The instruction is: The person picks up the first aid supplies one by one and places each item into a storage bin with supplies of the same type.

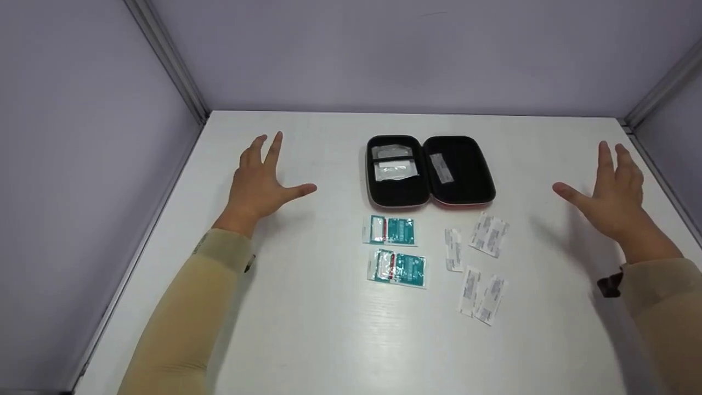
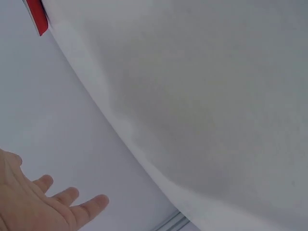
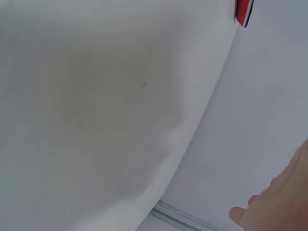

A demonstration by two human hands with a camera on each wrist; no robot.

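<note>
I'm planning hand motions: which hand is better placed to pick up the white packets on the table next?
Probably the right hand: it is empty and nearer the white packets. The left hand is farther off, beyond the teal packets.

A pale lilac-grey back wall [image 1: 340, 66] is rising behind the far edge of a white counter [image 1: 307, 334], while a left panel [image 1: 82, 164] and a right panel [image 1: 685, 129] are flanking its side edges. Grey metal strips [image 1: 166, 57] are climbing from both far corners, and a soft glare [image 1: 384, 310] is shining on the counter's nearer half
</note>
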